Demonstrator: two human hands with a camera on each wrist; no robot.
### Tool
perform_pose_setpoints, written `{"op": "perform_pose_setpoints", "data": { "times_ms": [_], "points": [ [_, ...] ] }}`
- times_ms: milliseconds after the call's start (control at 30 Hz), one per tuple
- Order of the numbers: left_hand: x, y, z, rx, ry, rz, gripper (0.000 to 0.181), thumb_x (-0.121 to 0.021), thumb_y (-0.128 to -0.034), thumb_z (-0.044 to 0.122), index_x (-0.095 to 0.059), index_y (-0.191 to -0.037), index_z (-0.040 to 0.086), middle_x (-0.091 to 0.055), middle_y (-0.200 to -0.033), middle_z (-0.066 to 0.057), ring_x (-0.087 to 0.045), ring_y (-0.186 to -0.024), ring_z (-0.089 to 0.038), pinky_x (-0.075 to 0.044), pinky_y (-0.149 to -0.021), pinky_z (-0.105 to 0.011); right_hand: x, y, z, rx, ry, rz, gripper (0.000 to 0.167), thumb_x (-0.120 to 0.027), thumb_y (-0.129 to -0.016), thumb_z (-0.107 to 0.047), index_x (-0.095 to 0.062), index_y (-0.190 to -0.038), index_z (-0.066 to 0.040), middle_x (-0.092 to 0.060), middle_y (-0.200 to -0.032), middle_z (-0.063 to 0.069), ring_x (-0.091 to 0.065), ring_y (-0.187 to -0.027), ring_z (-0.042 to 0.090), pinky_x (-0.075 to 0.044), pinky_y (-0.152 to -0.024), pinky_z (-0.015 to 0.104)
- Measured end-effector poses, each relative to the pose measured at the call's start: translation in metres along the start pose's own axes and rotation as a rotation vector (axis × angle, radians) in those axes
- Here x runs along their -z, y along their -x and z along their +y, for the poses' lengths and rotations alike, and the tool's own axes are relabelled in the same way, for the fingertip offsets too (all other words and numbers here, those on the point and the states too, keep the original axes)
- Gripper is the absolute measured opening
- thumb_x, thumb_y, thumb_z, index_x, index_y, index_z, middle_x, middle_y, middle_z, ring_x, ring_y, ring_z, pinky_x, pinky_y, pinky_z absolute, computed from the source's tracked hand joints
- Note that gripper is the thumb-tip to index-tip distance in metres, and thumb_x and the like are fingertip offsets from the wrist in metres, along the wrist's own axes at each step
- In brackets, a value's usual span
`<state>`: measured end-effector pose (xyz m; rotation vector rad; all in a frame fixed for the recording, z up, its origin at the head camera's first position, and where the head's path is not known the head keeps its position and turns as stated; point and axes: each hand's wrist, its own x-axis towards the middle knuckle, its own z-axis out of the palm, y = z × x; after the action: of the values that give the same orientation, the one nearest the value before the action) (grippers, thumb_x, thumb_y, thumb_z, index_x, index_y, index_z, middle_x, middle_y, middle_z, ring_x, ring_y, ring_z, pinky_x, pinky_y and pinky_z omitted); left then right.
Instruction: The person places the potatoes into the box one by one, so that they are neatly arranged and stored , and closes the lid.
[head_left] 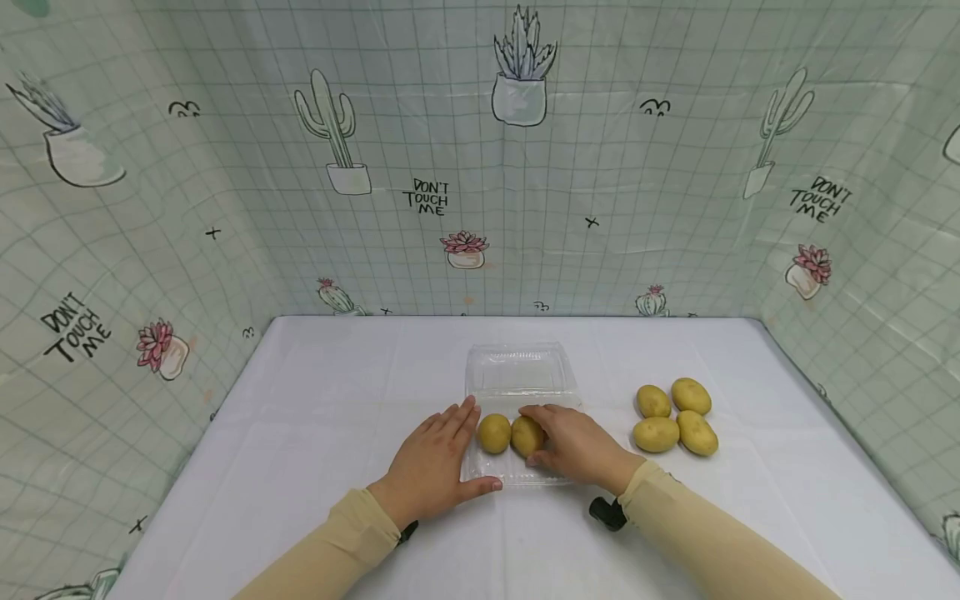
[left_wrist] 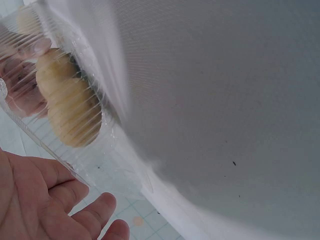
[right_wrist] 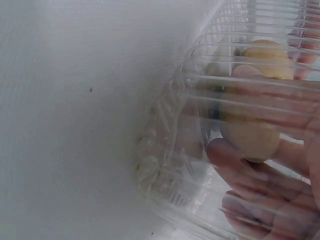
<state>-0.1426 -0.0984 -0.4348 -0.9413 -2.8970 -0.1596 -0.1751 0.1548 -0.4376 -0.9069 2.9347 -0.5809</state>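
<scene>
A clear plastic clamshell box [head_left: 491,478] lies on the table, its lid [head_left: 517,367] folded back to the far side. Inside the base, one potato [head_left: 493,433] sits on the left, beside a second potato [head_left: 527,437]. My right hand [head_left: 577,446] grips this second one, with fingers and thumb around it; the right wrist view shows the gripped potato [right_wrist: 250,137] through the ribbed plastic wall. Against the box's left side rests my left hand [head_left: 431,467], its fingers extended and thumb along the near edge. In the left wrist view, that hand [left_wrist: 45,200] holds nothing.
Several loose potatoes [head_left: 656,435] lie grouped on the table, right of the box. White cloth covers the table [head_left: 330,400]. A patterned curtain [head_left: 390,267] hangs behind and along both sides. A small black device [head_left: 607,513] shows below the right wrist.
</scene>
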Motion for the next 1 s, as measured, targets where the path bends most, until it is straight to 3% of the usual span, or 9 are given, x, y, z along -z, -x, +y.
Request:
{"op": "perform_pose_setpoints", "data": {
  "times_ms": [200,467,1000],
  "points": [
    [0.0005,0.0001,-0.0007,0.001,0.006,0.005,0.102,-0.042,-0.0891,0.079,-0.034,-0.154,0.0,-0.027,-0.16,-0.016,-0.034,-0.143,-0.031,-0.03,-0.114,-0.045,-0.0002,-0.001,-0.0004,-0.013,-0.01,-0.008,0.066,-0.086,-0.081,-0.025,-0.057,-0.136,-0.003,-0.065,-0.124,0.009,-0.063,-0.104,0.021,-0.051,-0.091,0.042],
    [0.0015,-0.0005,-0.001,-0.003,0.004,0.01,0.102,-0.043,-0.0891,0.078,-0.033,-0.154,0.0,-0.027,-0.161,-0.015,-0.034,-0.143,-0.031,-0.03,-0.114,-0.045,-0.0002,-0.0004,-0.0005,-0.005,0.006,0.012,0.065,-0.086,-0.08,-0.026,-0.059,-0.136,-0.007,-0.063,-0.107,0.001,-0.055,-0.083,0.011,-0.051,-0.076,0.034],
    [-0.0002,0.0014,0.0,0.004,0.018,0.011,0.103,-0.042,-0.0888,0.079,-0.033,-0.154,0.0,-0.026,-0.161,-0.015,-0.034,-0.143,-0.031,-0.031,-0.114,-0.045,-0.0011,0.0001,-0.002,-0.023,0.02,-0.001,0.067,-0.085,-0.081,-0.028,-0.057,-0.137,-0.005,-0.064,-0.114,0.005,-0.06,-0.091,0.015,-0.053,-0.083,0.037]
  ]
}}
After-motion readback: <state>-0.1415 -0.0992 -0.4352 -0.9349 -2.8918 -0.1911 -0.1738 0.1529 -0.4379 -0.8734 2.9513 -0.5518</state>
